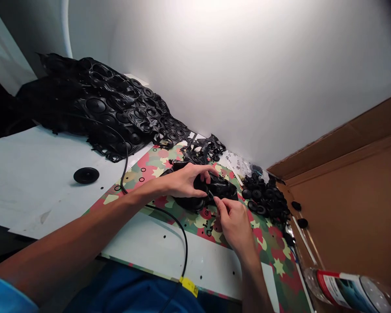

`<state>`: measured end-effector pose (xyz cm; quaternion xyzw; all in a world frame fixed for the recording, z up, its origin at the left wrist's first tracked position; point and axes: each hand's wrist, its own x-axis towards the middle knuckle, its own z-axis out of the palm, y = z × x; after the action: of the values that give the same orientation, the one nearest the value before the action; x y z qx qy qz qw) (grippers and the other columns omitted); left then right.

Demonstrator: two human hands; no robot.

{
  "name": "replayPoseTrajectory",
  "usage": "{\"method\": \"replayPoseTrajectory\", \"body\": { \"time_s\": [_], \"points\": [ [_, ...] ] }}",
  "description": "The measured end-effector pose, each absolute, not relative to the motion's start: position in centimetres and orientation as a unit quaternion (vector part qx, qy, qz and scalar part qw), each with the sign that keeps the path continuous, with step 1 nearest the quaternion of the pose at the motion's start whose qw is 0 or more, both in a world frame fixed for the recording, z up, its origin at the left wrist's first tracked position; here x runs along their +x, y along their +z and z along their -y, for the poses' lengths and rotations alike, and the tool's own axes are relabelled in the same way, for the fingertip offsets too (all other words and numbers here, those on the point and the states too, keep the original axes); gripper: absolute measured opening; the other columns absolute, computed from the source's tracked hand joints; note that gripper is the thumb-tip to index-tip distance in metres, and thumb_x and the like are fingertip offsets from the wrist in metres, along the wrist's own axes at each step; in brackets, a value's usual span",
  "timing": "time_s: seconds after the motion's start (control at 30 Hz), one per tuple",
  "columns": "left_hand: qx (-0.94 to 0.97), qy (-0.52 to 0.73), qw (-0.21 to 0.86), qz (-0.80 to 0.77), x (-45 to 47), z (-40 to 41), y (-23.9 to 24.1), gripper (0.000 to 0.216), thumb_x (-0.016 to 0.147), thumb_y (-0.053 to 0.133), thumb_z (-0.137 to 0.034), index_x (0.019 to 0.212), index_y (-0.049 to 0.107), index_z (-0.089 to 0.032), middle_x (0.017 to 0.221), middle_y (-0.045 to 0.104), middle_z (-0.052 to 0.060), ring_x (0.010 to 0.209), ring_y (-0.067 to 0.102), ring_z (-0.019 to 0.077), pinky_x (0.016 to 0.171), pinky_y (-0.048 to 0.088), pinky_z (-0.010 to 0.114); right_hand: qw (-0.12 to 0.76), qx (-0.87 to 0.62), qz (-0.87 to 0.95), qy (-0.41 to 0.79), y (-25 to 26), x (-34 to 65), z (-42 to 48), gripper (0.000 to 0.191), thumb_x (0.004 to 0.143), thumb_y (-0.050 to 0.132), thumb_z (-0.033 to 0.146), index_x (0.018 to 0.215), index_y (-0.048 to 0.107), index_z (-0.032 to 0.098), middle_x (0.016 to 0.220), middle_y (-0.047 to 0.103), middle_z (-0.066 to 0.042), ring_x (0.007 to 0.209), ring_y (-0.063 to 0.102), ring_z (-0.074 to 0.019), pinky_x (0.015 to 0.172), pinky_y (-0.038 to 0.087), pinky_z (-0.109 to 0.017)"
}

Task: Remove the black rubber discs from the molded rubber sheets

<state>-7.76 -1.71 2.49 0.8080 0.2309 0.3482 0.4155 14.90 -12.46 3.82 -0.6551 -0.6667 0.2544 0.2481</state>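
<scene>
A black molded rubber sheet [223,188] lies crumpled on the camouflage-patterned mat [171,217], under both hands. My left hand [190,179] is closed on it from the left, its thumb and curled fingers around a rounded part. From the right, my right hand [234,217] pinches a slim, pale tool [211,194], whose tip meets the rubber near my left thumb. The kind of tool is too small to make out. Small black rings and scraps [207,224] lie on the mat just below the sheet.
A large heap of black rubber sheets with round moldings [117,102] stands at the back left. A loose black disc [86,175] lies on the white surface. Many black discs [263,198] are piled at right, near a cardboard box [348,187] and plastic bottle [348,289]. A black cable [186,243] crosses the table.
</scene>
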Motion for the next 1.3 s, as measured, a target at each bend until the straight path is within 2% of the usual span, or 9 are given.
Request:
{"method": "replayPoseTrajectory", "body": {
  "time_s": [0.1,0.2,0.27,0.47,0.6,0.8,0.93,1.07,1.3],
  "points": [
    [0.817,0.343,0.398,-0.238,-7.8,1.8,2.5,0.066,0.084,0.082,-0.026,0.148,0.066,-0.027,0.109,0.076,0.005,0.101,0.071,0.0254,0.097,0.050,0.039,0.248,-0.654,0.671,0.245,4.0,14.8,12.5,0.059,0.109,0.050,0.060,0.063,0.044,0.025,0.049,0.060,-0.001,0.047,0.059,-0.0166,0.052,0.034,-0.029],
    [0.843,0.314,0.363,-0.244,-7.7,2.1,2.5,0.064,0.090,0.078,-0.028,0.152,0.063,-0.029,0.116,0.078,0.007,0.112,0.071,0.0295,0.113,0.039,0.047,0.249,-0.649,0.676,0.243,4.0,14.8,12.5,0.058,0.110,0.050,0.059,0.063,0.046,0.025,0.049,0.061,-0.002,0.047,0.058,-0.0166,0.052,0.034,-0.029],
    [0.853,0.299,0.350,-0.244,-7.7,2.2,2.5,0.059,0.092,0.076,-0.028,0.150,0.062,-0.028,0.115,0.077,0.007,0.111,0.070,0.0304,0.116,0.034,0.049,0.250,-0.648,0.674,0.250,4.0,14.9,12.5,0.058,0.110,0.050,0.059,0.064,0.045,0.025,0.049,0.060,-0.001,0.046,0.059,-0.0163,0.051,0.034,-0.028],
    [0.839,0.316,0.363,-0.255,-7.6,2.6,2.6,0.050,0.092,0.077,-0.024,0.141,0.063,-0.025,0.108,0.073,0.005,0.105,0.067,0.0276,0.112,0.036,0.045,0.231,-0.642,0.698,0.218,3.9,15.3,12.1,0.060,0.111,0.049,0.060,0.063,0.044,0.024,0.051,0.056,0.001,0.048,0.053,-0.0146,0.053,0.031,-0.029],
    [0.835,0.314,0.368,-0.263,-7.6,2.7,2.9,0.051,0.091,0.078,-0.021,0.139,0.061,-0.025,0.109,0.072,0.004,0.105,0.067,0.0264,0.111,0.035,0.045,0.214,-0.637,0.718,0.182,4.1,15.3,12.0,0.062,0.113,0.047,0.059,0.063,0.052,0.023,0.053,0.058,-0.001,0.051,0.050,-0.0149,0.055,0.029,-0.030],
    [0.827,0.313,0.383,-0.267,-7.1,2.5,2.7,0.049,0.088,0.079,-0.019,0.130,0.055,-0.023,0.107,0.072,0.002,0.099,0.065,0.0223,0.110,0.034,0.046,0.150,-0.678,0.718,0.046,4.3,14.4,12.4,0.053,0.114,0.055,0.040,0.066,0.060,0.021,0.059,0.067,-0.004,0.057,0.057,-0.0172,0.062,0.026,-0.033],
    [0.778,0.361,0.446,-0.255,-6.8,2.3,2.5,0.040,0.082,0.078,-0.016,0.112,0.051,-0.023,0.099,0.068,0.000,0.091,0.059,0.0196,0.089,0.042,0.037,0.106,-0.698,0.706,-0.061,4.6,13.5,12.1,0.045,0.114,0.060,0.035,0.072,0.071,0.020,0.071,0.075,-0.009,0.063,0.062,-0.0193,0.063,0.022,-0.035],
    [0.722,0.379,0.527,-0.241,-6.9,2.2,2.6,0.042,0.080,0.078,-0.014,0.106,0.047,-0.024,0.097,0.066,0.001,0.093,0.061,0.0196,0.082,0.045,0.033,0.084,-0.694,0.712,-0.073,5.1,13.2,11.4,0.042,0.113,0.063,0.034,0.076,0.076,0.019,0.076,0.077,-0.010,0.065,0.064,-0.0192,0.063,0.022,-0.035],
    [0.713,0.361,0.551,-0.240,-7.3,1.8,2.5,0.054,0.077,0.090,-0.024,0.110,0.048,-0.024,0.096,0.070,0.001,0.095,0.069,0.0225,0.079,0.046,0.033,0.073,-0.693,0.716,-0.045,5.2,14.0,10.4,0.046,0.114,0.062,0.035,0.075,0.078,0.018,0.079,0.081,-0.012,0.066,0.067,-0.0195,0.064,0.026,-0.035]
  ]
}}
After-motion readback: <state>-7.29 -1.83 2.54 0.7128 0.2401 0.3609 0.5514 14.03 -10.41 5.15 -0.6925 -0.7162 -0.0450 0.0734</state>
